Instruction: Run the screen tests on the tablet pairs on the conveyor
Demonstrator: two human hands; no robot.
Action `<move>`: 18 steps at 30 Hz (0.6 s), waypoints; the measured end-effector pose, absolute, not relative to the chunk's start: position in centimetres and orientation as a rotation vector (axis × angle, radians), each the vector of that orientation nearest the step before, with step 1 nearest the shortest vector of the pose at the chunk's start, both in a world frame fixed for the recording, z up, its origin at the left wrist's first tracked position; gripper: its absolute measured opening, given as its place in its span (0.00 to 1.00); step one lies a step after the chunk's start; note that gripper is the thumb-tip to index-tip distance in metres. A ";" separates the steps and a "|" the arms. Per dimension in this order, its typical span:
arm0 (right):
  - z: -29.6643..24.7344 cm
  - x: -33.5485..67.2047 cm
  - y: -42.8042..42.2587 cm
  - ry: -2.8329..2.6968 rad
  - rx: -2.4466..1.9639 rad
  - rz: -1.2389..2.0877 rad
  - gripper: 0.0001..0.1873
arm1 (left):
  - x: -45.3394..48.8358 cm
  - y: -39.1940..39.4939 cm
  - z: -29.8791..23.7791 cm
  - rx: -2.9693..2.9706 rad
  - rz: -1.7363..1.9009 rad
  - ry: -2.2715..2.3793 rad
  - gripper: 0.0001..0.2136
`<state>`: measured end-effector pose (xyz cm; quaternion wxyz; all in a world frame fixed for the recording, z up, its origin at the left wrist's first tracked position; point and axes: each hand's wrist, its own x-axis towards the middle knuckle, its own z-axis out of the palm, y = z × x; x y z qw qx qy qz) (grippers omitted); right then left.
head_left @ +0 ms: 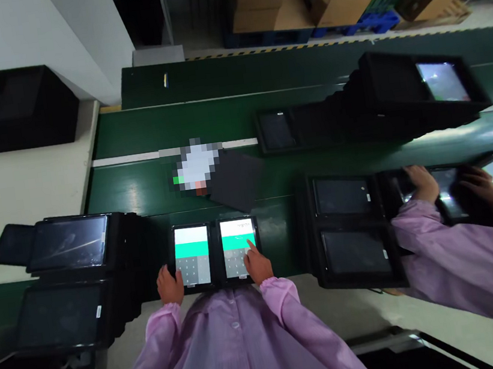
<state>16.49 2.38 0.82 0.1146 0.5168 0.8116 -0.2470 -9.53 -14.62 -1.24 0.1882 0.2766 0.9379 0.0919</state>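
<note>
At lower center of the frame, a left tablet [192, 249] and a right tablet [233, 247] lie side by side on a green table [278, 219], lit number pads facing the wearer, seemingly so both read upright within easy reach. The right hand [258, 265] points an index finger at the right tablet's screen, clasping nothing. The left hand [169, 286] rests, fingers loosely bent, at the left tablet's outer edge, perhaps steadying it; whether it grips cannot be told. One dark stack [67, 244] at lower left and another stack [355, 250] right of center flank the pair, likely for reach. At right, a co-worker's hand [423, 183] works over other devices.
</note>
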 end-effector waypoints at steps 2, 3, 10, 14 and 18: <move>0.8 17.0 2.0 2.348 1.611 -0.731 0.15 | -10.3 -15.2 -2.3 0.687 0.308 2.575 0.28; 0.8 17.4 1.9 2.335 1.656 -0.736 0.15 | -10.5 -15.3 -2.7 0.669 0.332 2.540 0.28; 0.3 19.4 1.0 2.313 1.808 -0.811 0.17 | -9.8 -15.8 -3.5 0.598 0.518 2.412 0.30; 0.0 19.2 0.8 2.294 1.817 -0.771 0.16 | -10.3 -15.8 -4.0 0.538 0.578 2.369 0.29; -0.2 18.8 0.5 2.264 1.773 -0.705 0.16 | -11.1 -15.9 -4.6 0.532 0.591 2.348 0.28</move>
